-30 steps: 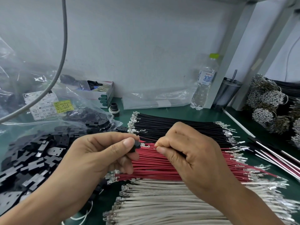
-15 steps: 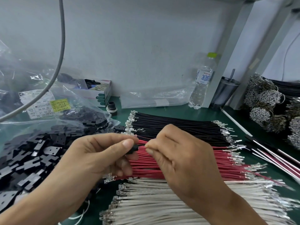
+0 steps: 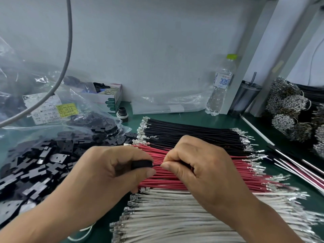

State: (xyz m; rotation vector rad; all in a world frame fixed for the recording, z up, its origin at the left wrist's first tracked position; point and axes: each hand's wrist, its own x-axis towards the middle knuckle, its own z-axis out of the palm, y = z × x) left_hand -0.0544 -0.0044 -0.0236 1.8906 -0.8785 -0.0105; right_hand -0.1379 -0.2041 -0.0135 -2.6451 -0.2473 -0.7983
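My left hand (image 3: 108, 171) grips a small black connector housing (image 3: 142, 164) between thumb and fingers. Just to its right, my right hand (image 3: 196, 171) pinches a thin black wire (image 3: 157, 165) whose tip meets the housing's open end. Both hands hover over three rows of cut wires with metal terminals on a green mat: black wires (image 3: 192, 134) at the back, red wires (image 3: 245, 174) in the middle, white wires (image 3: 166, 216) nearest me. Most of the wire in my right hand is hidden by the fingers.
A heap of black flat parts (image 3: 35, 165) spills from a clear plastic bag (image 3: 52, 109) at the left. A small box (image 3: 110, 97), a water bottle (image 3: 220, 88) and a dark tumbler (image 3: 245, 97) stand by the wall. Bundled terminals (image 3: 287, 109) lie at the right.
My hands have come together: the wire's tip now touches the housing. Both hands have shifted slightly lower and left over the red wires.
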